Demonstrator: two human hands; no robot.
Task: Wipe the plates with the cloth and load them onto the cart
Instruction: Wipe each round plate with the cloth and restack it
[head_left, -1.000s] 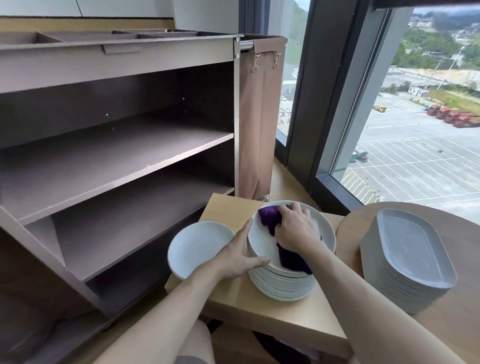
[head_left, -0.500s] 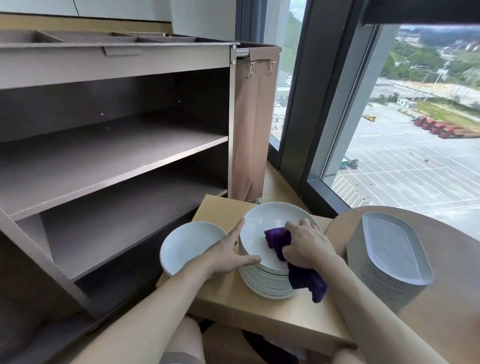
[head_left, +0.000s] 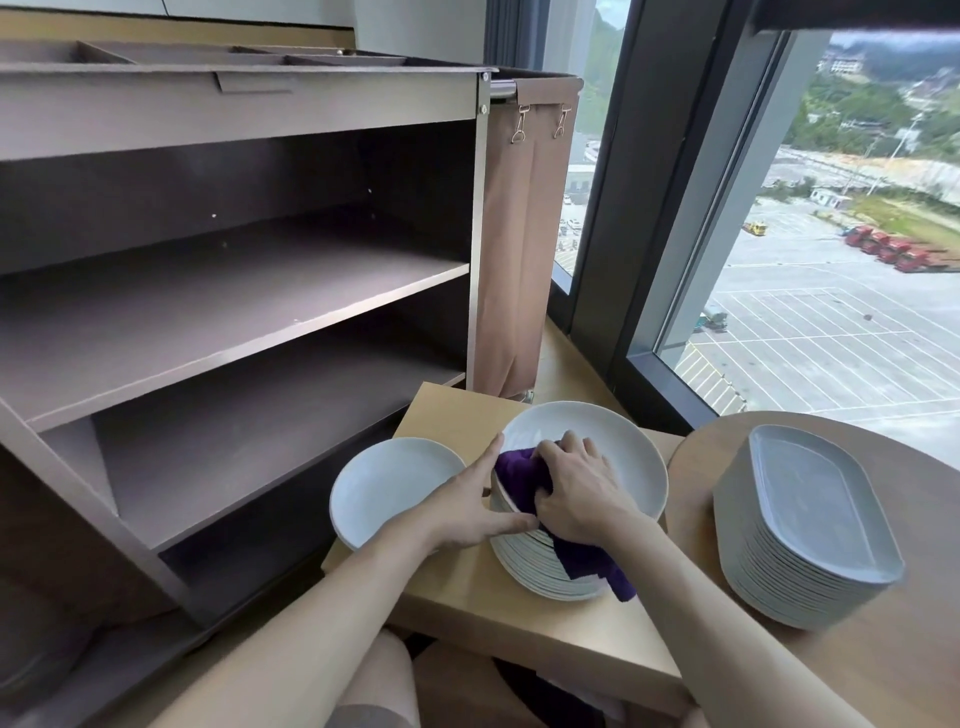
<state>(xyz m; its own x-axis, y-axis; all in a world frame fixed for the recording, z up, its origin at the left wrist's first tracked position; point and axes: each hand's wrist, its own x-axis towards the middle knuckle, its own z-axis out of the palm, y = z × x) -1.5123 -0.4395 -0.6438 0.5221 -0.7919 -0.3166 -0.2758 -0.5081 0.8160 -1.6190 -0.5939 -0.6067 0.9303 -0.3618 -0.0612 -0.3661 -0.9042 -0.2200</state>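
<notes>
Shifted since half a second ago: right grip and cloth, from the right of the top plate's centre toward its left rim; left grip unchanged at the stack's left edge.

1. Right grip: fingers curled down over the bunched purple cloth, clamped on it and pressing it onto the top plate. One end of the cloth trails under the wrist and hangs over the near edge of the stack.
2. Left grip: fingers straight and spread apart, holding nothing; forefinger lies up along the stack's left rim, thumb points right along the near rim, just beside the cloth.
3. Stack: round white plates, many deep, on the square tabletop, near its right side.
4. Lone plate: round, white, flat on the same tabletop, left of the stack and partly under the left forearm. Whether it touches the stack cannot be told.
5. Cart: dark brown, left of the tabletop; two open shelves face the person, divided trays on top. No plate shows on either shelf.
6. Bag: tan fabric, clipped to the cart's right end.
7. Oval plates: tall grey stack on the round tabletop, right of the square one, well apart from both grips.
8. Window: behind both tabletops, over a car park.
</notes>
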